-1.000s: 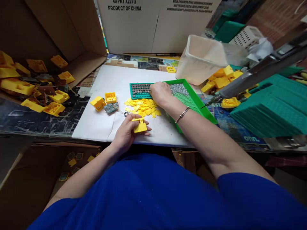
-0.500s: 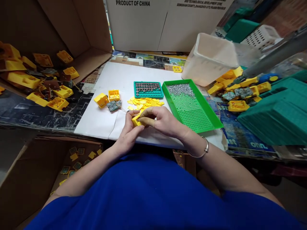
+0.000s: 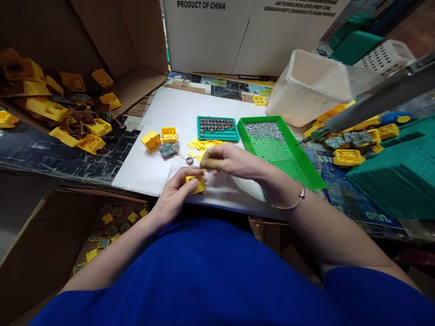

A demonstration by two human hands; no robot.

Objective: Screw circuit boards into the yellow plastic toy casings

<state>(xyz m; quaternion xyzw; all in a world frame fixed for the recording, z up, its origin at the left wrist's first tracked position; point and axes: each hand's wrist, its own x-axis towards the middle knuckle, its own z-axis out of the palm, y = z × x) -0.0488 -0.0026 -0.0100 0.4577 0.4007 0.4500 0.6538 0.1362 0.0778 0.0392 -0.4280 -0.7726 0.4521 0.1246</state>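
My left hand [image 3: 175, 190] is closed around a small yellow plastic housing [image 3: 197, 185] near the front of the white work surface. Just above and to the right of it, my right hand [image 3: 224, 160] has its fingertips pinched; whatever they hold, if anything, is hidden. Behind that hand lies a pile of flat yellow plastic pieces [image 3: 200, 145], partly covered by it. To the left are two open yellow housings [image 3: 151, 141] and a circuit board [image 3: 168, 150], with a round black part [image 3: 189, 160] on a thin wire.
A teal tray [image 3: 222, 136] carries rows of small round metal parts. Right of it, a green perforated tray [image 3: 302, 170] contains many small screws. A power screwdriver [image 3: 319, 132] hangs at the right. Cardboard boxes [image 3: 142, 81] with yellow parts stand left; a translucent bin [image 3: 306, 90] stands behind.
My right hand has come up off the yellow housing. My left hand has turned the housing, and the round black part shows more fully. The whole view has shifted slightly.
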